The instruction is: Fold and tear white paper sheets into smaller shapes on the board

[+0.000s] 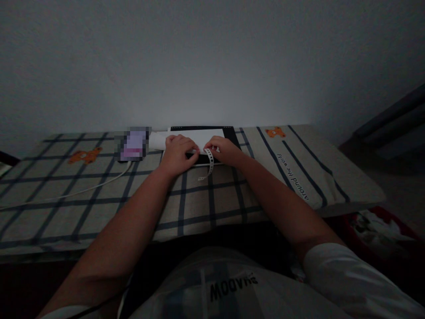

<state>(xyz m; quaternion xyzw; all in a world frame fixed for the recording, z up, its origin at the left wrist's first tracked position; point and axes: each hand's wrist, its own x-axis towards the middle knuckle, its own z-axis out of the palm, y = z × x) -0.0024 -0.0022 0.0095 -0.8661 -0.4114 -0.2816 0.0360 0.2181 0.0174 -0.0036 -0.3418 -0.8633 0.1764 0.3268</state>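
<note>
A narrow white strip with dark dots [210,165] hangs in a curl toward the tablecloth, its upper end between my two hands. My right hand [226,151] pinches it near the top with thumb and fingers. Opposite, my left hand [180,154] has its thumb and fingertips drawn together close to the strip's upper end; what lies between them is too small to make out. Beneath both hands lies a flat black board [229,135] with a white sheet [199,134] on it. A white roll-like object [157,141] lies just left of my left hand.
A phone [134,144] with a lit screen lies to the left, its white cable [96,188] running off leftward. The checked tablecloth [195,208] covers the table against a grey wall [212,62]. A red bin [375,235] with crumpled white stuff stands below at right.
</note>
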